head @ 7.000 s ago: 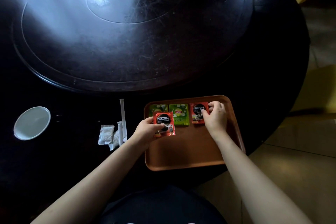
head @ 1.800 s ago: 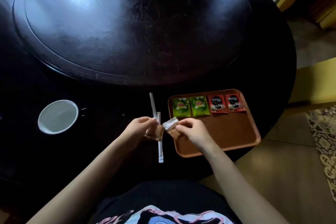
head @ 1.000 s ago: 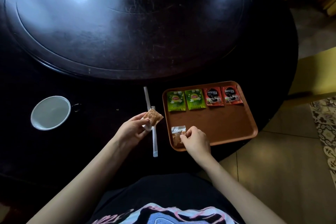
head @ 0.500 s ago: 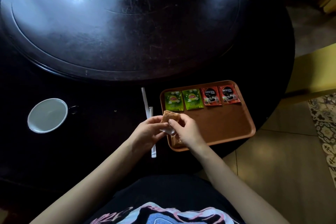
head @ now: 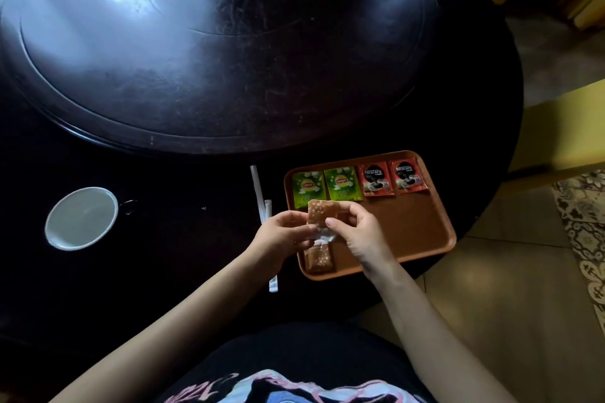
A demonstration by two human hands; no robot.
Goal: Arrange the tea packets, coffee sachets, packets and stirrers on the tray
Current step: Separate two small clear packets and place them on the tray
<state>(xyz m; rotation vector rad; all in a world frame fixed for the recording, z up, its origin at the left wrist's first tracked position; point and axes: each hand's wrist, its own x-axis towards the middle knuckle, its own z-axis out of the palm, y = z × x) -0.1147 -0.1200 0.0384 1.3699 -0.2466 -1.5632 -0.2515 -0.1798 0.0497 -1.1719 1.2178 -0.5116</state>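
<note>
Two hands meet over the near-left corner of the brown tray (head: 415, 229), and between them you hold one brown sugar packet (head: 322, 213). Your left hand (head: 281, 239) pinches its white lower end; your right hand (head: 358, 232) grips its right edge with thumb and fingers closed on it. Both hands are therefore grasping the same packet, lifted clear of the tray and tilted toward you.

Directly beneath, toward your body, a second brown packet (head: 317, 259) lies flat in the tray's near-left corner, its long axis running from you toward the far rim. That is the relation the coming move appears to turn on: the open spot sits just to the right of the laid packet, on your right hand's side, so the right hand looks the nearer one to set the held packet down parallel to it.

Along the far rim, two green tea packets (head: 309, 188) and two red coffee sachets (head: 375, 179) stand in a row, edge to edge, left to right.

Off the tray, two white paper-wrapped stirrers (head: 258, 193) lie on the dark tabletop (head: 196, 91) just beside the tray's left edge, long axes pointing away from you, one partly hidden behind your left hand. They are closer to your left hand and, by the look of it, remain to be placed. A white cup (head: 81, 218) sits well apart to the left.
</note>
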